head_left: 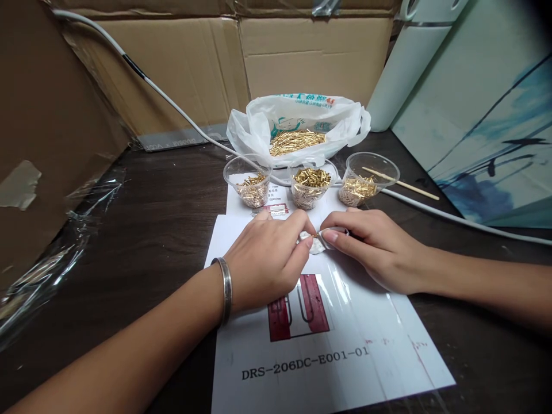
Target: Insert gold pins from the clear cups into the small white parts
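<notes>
Over the printed sheet (pixel 366 368), my left hand (pixel 276 247) has its thumb and forefinger pinched together, with a metal bangle at the wrist. Facing it, my right hand (pixel 375 244) is also closed in a pinch. A small gold-coloured pin (pixel 316 235) shows between the two sets of fingertips, partly hidden by them. Under and beside the fingertips is a crumpled white wad (pixel 317 246), which may be tissue or putty; its right part runs beneath my right fingers. Just beyond my hands stand three clear plastic cups, left (pixel 253 192), middle (pixel 307 192) and right (pixel 356 190), holding short gold-coloured pins.
Behind the cups lies an open white plastic bag (pixel 345 123) full of longer gold-coloured pins. A thin wooden stick (pixel 414 188) leans out of the right cup. A white cable (pixel 457 217) crosses the dark table. Cardboard (pixel 319 63) walls the back; a white cylinder (pixel 409 75) stands right.
</notes>
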`<state>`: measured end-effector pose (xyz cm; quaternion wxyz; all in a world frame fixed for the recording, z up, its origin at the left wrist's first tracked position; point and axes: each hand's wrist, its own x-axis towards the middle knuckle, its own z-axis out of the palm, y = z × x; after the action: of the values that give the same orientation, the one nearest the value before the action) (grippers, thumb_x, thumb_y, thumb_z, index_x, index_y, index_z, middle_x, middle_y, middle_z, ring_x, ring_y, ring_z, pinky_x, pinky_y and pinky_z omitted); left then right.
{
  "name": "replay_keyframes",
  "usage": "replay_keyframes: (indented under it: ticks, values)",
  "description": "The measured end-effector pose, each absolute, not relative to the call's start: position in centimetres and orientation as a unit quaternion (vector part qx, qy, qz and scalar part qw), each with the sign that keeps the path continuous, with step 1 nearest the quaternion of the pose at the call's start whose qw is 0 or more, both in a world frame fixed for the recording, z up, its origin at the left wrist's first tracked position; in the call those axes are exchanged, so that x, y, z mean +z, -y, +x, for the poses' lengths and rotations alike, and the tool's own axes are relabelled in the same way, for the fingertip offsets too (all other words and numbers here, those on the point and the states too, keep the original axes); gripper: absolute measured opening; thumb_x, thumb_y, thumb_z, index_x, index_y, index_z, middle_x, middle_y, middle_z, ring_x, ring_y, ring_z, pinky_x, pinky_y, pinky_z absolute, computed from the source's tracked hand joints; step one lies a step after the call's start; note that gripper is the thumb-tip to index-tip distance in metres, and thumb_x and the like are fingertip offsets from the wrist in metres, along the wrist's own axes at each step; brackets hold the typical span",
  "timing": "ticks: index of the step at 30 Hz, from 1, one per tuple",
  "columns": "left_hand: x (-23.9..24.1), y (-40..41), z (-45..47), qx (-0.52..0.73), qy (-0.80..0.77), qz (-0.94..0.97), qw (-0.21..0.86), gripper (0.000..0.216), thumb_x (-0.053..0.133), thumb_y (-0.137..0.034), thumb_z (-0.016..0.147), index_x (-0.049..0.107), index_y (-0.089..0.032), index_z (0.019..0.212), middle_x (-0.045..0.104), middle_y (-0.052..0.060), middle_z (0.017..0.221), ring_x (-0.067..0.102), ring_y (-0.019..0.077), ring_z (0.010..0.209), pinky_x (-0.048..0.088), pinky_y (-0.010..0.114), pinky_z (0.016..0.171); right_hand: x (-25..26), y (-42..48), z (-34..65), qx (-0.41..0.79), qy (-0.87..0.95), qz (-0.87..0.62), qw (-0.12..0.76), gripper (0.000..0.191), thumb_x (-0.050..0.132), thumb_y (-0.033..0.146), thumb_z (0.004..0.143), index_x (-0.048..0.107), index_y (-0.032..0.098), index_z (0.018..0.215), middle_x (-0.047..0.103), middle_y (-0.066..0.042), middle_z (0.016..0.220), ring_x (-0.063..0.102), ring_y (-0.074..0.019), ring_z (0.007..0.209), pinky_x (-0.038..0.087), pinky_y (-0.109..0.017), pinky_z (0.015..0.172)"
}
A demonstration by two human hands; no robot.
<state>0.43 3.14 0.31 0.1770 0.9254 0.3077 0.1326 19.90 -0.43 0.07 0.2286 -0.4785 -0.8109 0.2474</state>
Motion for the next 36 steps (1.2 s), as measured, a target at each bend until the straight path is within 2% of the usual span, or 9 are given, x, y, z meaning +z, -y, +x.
replay_keyframes:
  ticks: [6,12,26,36]
  values:
    - [0.18,-3.17,0.45,0.132,-0.31,0.921,0.198,0.014,0.037,-0.021,0.09,0.05,-0.016,0.09,0.062,0.002,0.081,0.05,0.0165,0.069,0.036,0.033,0.066,-0.04,0.4,19.96,0.262,0.808,-0.476,0.229,0.03,0.038,0.035,0.094,0.057,0.017,0.079,0.054,0.0,0.066,0.045,-0.0126,0.063,0.031,-0.028,0.064]
    - [-0.01,-3.22,0.43,0.132,-0.3,0.923,0.2,0.013,0.036,-0.018,0.09,0.048,-0.016,0.09,0.062,0.002,0.085,0.05,0.0169,0.072,0.036,0.034,0.068,-0.07,0.35,19.84,0.256,0.814,-0.469,0.226,0.029,0.038,0.033,0.095,0.056,0.017,0.079,0.053,0.002,0.065,0.043,-0.0112,0.061,0.03,-0.027,0.065]
    - [-0.05,-3.22,0.38,0.125,-0.304,0.925,0.191,0.013,0.035,-0.018,0.09,0.048,-0.015,0.09,0.059,0.002,0.082,0.047,0.0168,0.07,0.034,0.034,0.069,-0.21,0.22,19.65,0.237,0.829,-0.46,0.212,0.029,0.037,0.033,0.095,0.057,0.015,0.083,0.056,0.001,0.069,0.045,-0.011,0.063,0.03,-0.027,0.066]
    - [0.03,-3.14,0.37,0.128,-0.306,0.921,0.203,0.012,0.037,-0.018,0.09,0.049,-0.016,0.089,0.059,0.001,0.083,0.047,0.0165,0.071,0.033,0.033,0.068,-0.19,0.62,19.68,0.23,0.82,-0.477,0.219,0.028,0.037,0.033,0.095,0.054,0.016,0.081,0.05,0.002,0.066,0.041,-0.011,0.063,0.028,-0.027,0.064]
